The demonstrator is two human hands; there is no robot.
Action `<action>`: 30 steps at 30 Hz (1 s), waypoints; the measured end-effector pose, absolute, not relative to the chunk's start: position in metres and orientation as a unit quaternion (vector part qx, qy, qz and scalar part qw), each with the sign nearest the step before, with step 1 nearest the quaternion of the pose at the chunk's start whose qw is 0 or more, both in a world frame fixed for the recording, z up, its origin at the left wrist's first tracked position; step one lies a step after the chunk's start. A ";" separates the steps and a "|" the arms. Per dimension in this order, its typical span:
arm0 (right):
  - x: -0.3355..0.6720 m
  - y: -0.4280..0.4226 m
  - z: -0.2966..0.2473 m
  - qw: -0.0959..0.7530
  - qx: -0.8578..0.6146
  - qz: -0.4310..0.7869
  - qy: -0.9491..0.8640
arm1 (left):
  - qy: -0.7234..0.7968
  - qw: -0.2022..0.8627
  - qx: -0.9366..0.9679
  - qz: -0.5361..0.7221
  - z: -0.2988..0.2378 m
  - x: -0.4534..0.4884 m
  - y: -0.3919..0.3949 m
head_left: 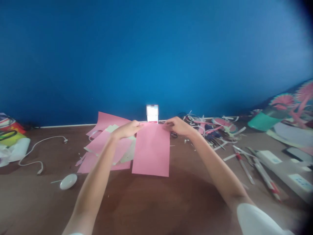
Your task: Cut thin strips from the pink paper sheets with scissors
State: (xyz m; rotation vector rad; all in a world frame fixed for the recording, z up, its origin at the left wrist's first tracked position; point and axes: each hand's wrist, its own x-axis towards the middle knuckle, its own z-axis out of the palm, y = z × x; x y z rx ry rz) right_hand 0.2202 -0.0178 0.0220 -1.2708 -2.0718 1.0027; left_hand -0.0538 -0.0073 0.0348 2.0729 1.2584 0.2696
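A rectangular sheet of pink paper (pixel 151 151) stands out in the middle of the head view, its far edge between my two hands. My left hand (pixel 128 129) pinches the far left corner, thumb and fingers closed on it. At the far right corner, my right hand (pixel 178 126) grips the same sheet with bent fingers. Just beyond the far edge, a phone (pixel 152 114) with a lit screen leans by the wall. Left of the sheet, partly behind my left forearm, lie several loose pink papers (pixel 104 143) with pale scraps among them.
Paper strips and scraps (pixel 215 129) are heaped behind my right forearm. Further right are box cutters (pixel 267 179), a white power strip (pixel 286 166) and a green container (pixel 265 119). A white cable (pixel 46 138) and a round white object (pixel 68 181) lie at left. A blue wall (pixel 156 58) borders the table.
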 end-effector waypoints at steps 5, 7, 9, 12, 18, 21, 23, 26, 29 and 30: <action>0.232 0.004 -0.004 -0.013 -0.521 0.278 -0.807 | 0.499 0.392 0.766 -0.101 0.009 -0.039 -0.002; 0.241 0.008 -0.007 -0.051 -0.586 0.196 -0.785 | 0.503 0.397 0.757 -0.132 0.002 -0.033 -0.001; 0.254 0.009 -0.003 -0.044 -0.630 0.147 -0.762 | 0.480 0.393 0.772 -0.137 -0.001 -0.028 0.000; 0.275 0.009 0.008 -0.030 -0.680 0.100 -0.725 | 0.429 0.408 0.795 -0.129 0.003 -0.026 -0.002; 0.297 0.007 0.020 -0.032 -0.723 0.126 -0.678 | 0.396 0.435 0.794 -0.156 0.005 -0.028 -0.004; 0.301 0.009 0.018 -0.039 -0.724 0.148 -0.673 | 0.381 0.444 0.794 -0.162 0.002 -0.027 -0.004; 0.303 0.011 0.016 -0.055 -0.727 0.146 -0.669 | 0.373 0.457 0.792 -0.158 0.001 -0.026 -0.005; 0.306 0.014 0.012 -0.067 -0.718 0.157 -0.674 | 0.337 0.505 0.775 -0.178 0.000 -0.023 -0.006; 0.305 0.015 0.011 -0.059 -0.706 0.178 -0.683 | 0.315 0.523 0.770 -0.187 -0.006 -0.017 -0.008; 0.304 0.014 0.012 -0.050 -0.702 0.184 -0.686 | 0.314 0.519 0.773 -0.184 -0.009 -0.015 -0.008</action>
